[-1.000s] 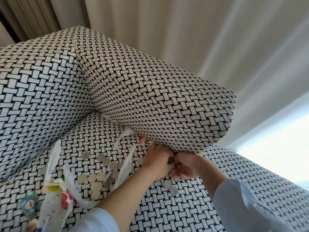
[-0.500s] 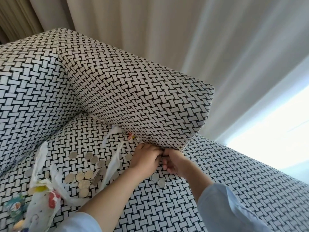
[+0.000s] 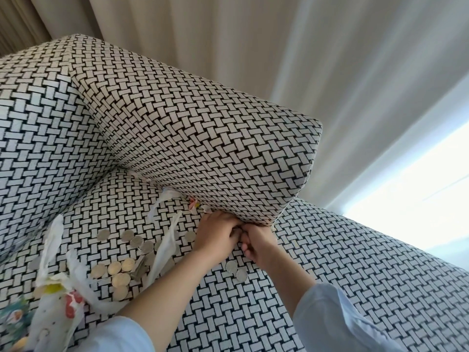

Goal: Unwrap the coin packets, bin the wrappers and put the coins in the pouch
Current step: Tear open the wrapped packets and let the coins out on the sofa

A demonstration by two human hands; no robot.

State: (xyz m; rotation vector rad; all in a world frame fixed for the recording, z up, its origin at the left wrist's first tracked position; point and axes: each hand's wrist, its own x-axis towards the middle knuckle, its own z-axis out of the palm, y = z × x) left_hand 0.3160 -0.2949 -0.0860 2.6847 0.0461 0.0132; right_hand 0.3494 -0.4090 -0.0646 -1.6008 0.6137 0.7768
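Partway: coins (image 3: 121, 279) and torn wrappers (image 3: 165, 246) lay loose on the sofa (image 3: 355, 275); our left hand (image 3: 218, 237) and right hand (image 3: 258, 246) met, fingers curled, any packet hidden.

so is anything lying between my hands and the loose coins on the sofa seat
Nothing visible blocks the two coins right by the left hand and right hand. A torn wrapper strip lies across the bigger coin pile to their left, covering some.

We see black-and-white basketweave sofa fabric (image 3: 203, 138), silver and gold round coins (image 3: 121, 271), white torn wrappers (image 3: 165, 247), pale-blue sleeves (image 3: 330, 318).
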